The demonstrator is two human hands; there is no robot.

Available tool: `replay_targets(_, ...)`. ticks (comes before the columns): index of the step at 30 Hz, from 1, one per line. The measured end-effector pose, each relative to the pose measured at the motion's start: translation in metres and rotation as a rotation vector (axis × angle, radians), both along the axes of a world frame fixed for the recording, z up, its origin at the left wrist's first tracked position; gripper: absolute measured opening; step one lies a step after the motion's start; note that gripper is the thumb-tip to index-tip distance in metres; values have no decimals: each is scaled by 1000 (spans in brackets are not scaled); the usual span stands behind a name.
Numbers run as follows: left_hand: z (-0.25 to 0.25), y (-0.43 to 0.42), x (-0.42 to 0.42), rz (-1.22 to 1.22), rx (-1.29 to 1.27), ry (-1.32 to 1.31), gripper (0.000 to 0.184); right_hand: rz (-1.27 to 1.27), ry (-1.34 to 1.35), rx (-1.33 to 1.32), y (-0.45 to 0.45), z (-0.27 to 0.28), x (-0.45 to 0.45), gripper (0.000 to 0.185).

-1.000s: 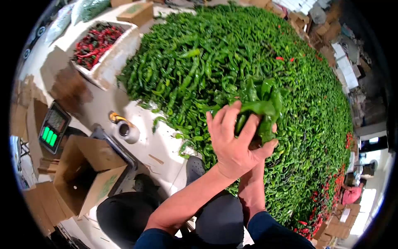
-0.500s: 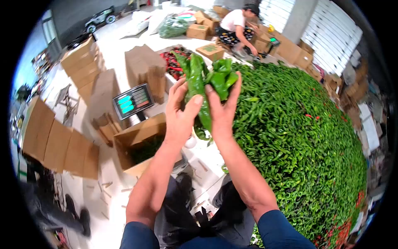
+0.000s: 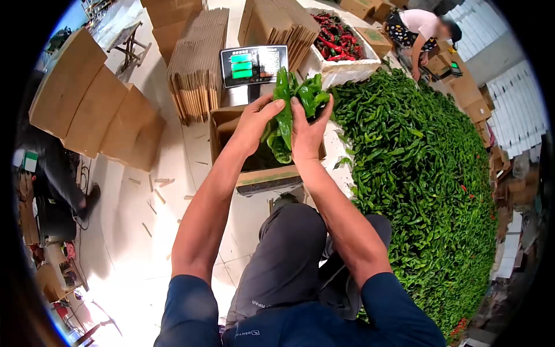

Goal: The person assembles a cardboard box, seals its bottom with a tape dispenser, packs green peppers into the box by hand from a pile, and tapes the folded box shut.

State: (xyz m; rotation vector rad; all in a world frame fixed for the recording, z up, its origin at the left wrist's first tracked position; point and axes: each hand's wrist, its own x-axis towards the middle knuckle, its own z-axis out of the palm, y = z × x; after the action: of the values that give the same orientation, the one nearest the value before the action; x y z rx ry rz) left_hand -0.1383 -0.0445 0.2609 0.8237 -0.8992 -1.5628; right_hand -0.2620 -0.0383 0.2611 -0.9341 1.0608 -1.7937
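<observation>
Both my hands are closed around one bunch of long green peppers. My left hand presses on the bunch from the left, its thumb along a pepper. On the other side, my right hand has its thumb and fingers around several more peppers. Below the bunch stands an open cardboard box; my hands and forearms hide much of its inside. The box rests on a dark scale platform. Behind it is the scale's lit display. A large pile of green peppers spreads to my right.
A white foam box with red peppers stands beyond the scale. Flattened cartons are stacked nearby, and cardboard boxes stand at left. A person bends at the upper right; another person's leg shows left.
My view has tilted down and shifted. My hands, still around the green peppers, have come over the open box from beside the pile. One of my knees now shows in front.
</observation>
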Motion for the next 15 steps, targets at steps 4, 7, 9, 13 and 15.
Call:
replay_targets(4,-19,-8,24,-155,21,-94,50,-4,313,117,-2,-31,-15,89)
replay_targets(7,-31,-11,46,-182,61,-478,47,41,433,110,-3,-44,-27,71)
replay_targets(9,-45,-17,62,-289,-6,-661,36,102,493,134,-8,-49,-37,50)
replay_targets(13,-31,-3,88,-331,-375,-1323,29,395,564,47,-28,-50,-81,39)
replay_targets(15,-8,7,91,-377,-267,-1471,26,533,608,131,-32,-38,-95,45)
